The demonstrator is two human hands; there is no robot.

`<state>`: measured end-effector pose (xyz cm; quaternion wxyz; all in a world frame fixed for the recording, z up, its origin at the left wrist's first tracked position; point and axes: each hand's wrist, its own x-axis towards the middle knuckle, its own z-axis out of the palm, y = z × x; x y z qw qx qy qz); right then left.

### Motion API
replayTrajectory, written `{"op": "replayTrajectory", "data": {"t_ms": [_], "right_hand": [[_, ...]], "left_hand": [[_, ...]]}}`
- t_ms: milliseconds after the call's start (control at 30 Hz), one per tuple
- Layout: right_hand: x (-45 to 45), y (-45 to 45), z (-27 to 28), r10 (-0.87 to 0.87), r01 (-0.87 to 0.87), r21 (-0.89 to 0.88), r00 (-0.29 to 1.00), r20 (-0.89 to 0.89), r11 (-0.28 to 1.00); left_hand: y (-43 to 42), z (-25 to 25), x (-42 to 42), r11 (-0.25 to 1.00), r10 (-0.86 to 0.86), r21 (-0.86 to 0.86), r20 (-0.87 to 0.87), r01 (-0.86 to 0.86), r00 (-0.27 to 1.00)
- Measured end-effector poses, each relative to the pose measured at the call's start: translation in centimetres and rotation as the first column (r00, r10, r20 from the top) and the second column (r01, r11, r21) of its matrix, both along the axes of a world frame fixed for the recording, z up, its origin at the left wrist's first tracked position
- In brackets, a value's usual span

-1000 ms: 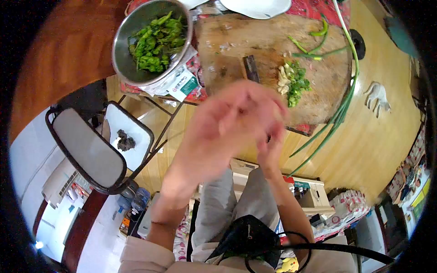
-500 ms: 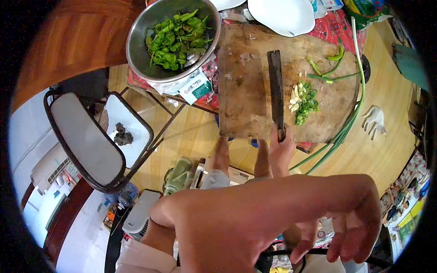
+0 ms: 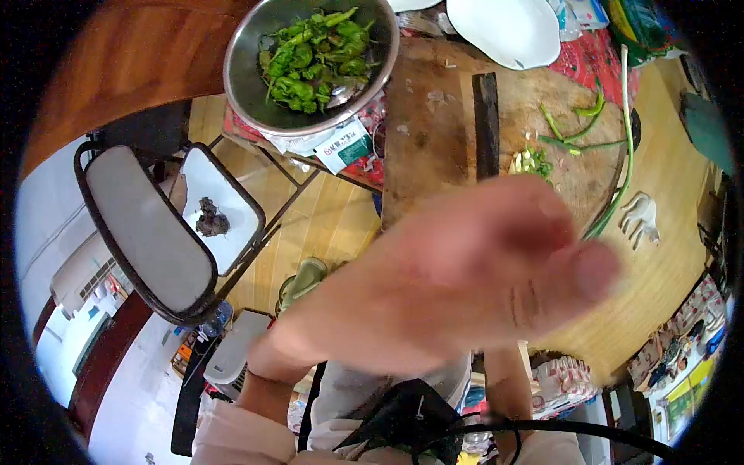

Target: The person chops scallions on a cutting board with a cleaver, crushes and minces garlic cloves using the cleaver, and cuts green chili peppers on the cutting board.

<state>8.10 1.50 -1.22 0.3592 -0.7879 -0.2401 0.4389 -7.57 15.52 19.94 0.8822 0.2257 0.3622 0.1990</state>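
My left hand point(image 3: 465, 271) is raised close to the camera, blurred, with its fingers curled in and the thumb pointing right; I see nothing in it. Behind it, my right hand is hidden, and only the right forearm point(image 3: 508, 380) shows below. A dark-bladed kitchen knife point(image 3: 487, 124) is over the wooden cutting board point(image 3: 426, 163), its handle covered by my left hand. To the right of the blade lie chopped green pieces and pale garlic pieces point(image 3: 532, 161), partly hidden. Green peppers point(image 3: 583, 124) and a long scallion point(image 3: 627, 116) rest at the board's right side.
A steel bowl point(image 3: 232, 77) of green peppers stands left of the board, beside a white-and-green packet point(image 3: 345, 147). White plates point(image 3: 504, 31) sit behind the board. A folding chair point(image 3: 151, 225) is at left, and a cat point(image 3: 640, 217) lies on the floor at right.
My left hand has risen toward the board and its hanging fingers have curled in. It now covers my right hand, which was gripping the knife's handle. The view has shifted slightly.
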Motion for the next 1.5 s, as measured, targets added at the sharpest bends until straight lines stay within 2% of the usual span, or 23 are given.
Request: {"op": "replayTrajectory", "data": {"t_ms": [33,100,133,167,233,267,333,367,433,467,500,533,567,667,767,800,833,1000,1100,1167,1300,1367,1500], "right_hand": [[-0.1,-0.1,0.0,0.005,-0.005,0.006,1.0,-0.005,1.0],[-0.3,-0.3,0.1,0.214,-0.211,-0.039,0.94,0.267,0.977],[-0.5,-0.1,0.4,0.224,-0.195,-0.136,0.942,0.251,0.971],[-0.8,-0.5,0.0,0.256,-0.251,-0.059,0.908,0.332,0.966],[-1.3,0.3,0.4,0.24,-0.225,-0.083,0.925,0.295,0.971],[-1.5,0.5,0.5,0.244,-0.231,-0.081,0.924,0.295,0.97],[-2.0,0.8,0.4,0.229,-0.222,-0.053,0.938,0.262,0.973],[-2.3,0.9,0.4,0.234,-0.228,-0.053,0.936,0.263,0.972],[-2.7,1.2,0.4,0.228,-0.219,-0.064,0.925,0.305,0.974],[-2.9,1.2,0.4,0.233,-0.224,-0.066,0.923,0.306,0.972],[-2.9,1.3,0.4,0.242,-0.222,-0.099,0.925,0.293,0.97],[-3.0,1.4,0.4,0.25,-0.22,-0.133,0.927,0.279,0.966],[-3.3,1.4,0.5,0.255,-0.225,-0.135,0.926,0.28,0.965],[-3.9,1.7,0.8,0.218,-0.193,-0.123,0.945,0.243,0.973],[-4.5,2.3,1.3,0.271,-0.227,-0.185,0.925,0.267,0.956],[-5.0,2.4,1.3,0.205,-0.173,-0.15,0.949,0.24,0.974],[-5.4,2.5,1.3,0.138,-0.117,-0.111,0.968,0.209,0.987],[-5.3,2.3,0.1,0.16,-0.132,-0.123,0.954,0.253,0.984],[-5.3,2.5,0.7,0.159,-0.13,-0.145,0.964,0.215,0.981],[-5.3,2.6,0.8,0.159,-0.134,-0.144,0.97,0.186,0.981],[-4.9,2.3,0.2,0.197,-0.154,-0.19,0.953,0.231,0.97],[-4.8,2.3,0.2,0.202,-0.155,-0.201,0.949,0.241,0.967],[-4.7,2.3,0.1,0.194,-0.148,-0.192,0.95,0.245,0.97]], "left_hand": [[-0.3,-1.2,-0.4,0.993,0.046,0.112,-0.034,-0.042,0.998],[-0.1,-2.5,-1.4,0.995,0.071,0.076,-0.082,-0.065,0.994],[0.1,-3.2,-1.9,0.996,0.088,0.033,-0.125,-0.084,0.988],[0.2,-4.3,-2.4,0.995,0.094,0.035,-0.128,-0.09,0.987],[0.6,-7.2,-3.7,0.964,0.177,0.247,-0.335,-0.095,0.925],[1.1,-8.5,-4.5,0.963,0.183,0.249,-0.336,-0.101,0.924],[2.4,-10.8,-6.5,0.842,0.269,0.505,-0.699,0.192,0.663],[3.1,-11.5,-7.5,0.842,0.273,0.506,-0.698,0.186,0.662],[4.4,-12.7,-9.3,0.843,0.326,0.436,-0.88,0.316,0.345],[4.8,-13.8,-10.2,0.845,0.326,0.435,-0.88,0.311,0.345],[5.1,-15.1,-11.1,0.761,0.446,0.441,-0.888,0.475,0.108],[5.3,-16.3,-12.0,0.675,0.571,0.386,-0.813,0.629,-0.113],[5.6,-17.1,-12.6,0.679,0.569,0.386,-0.814,0.625,-0.115],[6.9,-19.0,-14.2,0.686,0.375,0.031,-0.872,0.727,-0.316],[7.1,-19.5,-15.0,0.646,0.296,-0.022,-0.914,0.763,-0.277],[7.0,-19.8,-15.1,0.648,0.29,-0.024,-0.917,0.762,-0.275],[7.0,-20.4,-15.4,0.668,0.297,0.009,-0.92,0.744,-0.255],[7.2,-20.1,-16.0,0.665,0.351,0.068,-0.907,0.743,-0.231],[6.9,-18.4,-15.9,0.625,0.479,0.215,-0.865,0.75,-0.151],[7.1,-17.9,-15.8,0.535,0.639,0.422,-0.769,0.731,-0.024],[7.8,-17.7,-15.9,0.565,0.537,0.399,-0.842,0.722,0.045],[7.8,-18.0,-15.9,0.701,0.359,0.308,-0.932,0.643,0.055],[7.3,-18.3,-15.9,0.684,0.411,0.378,-0.906,0.624,0.098]]}}
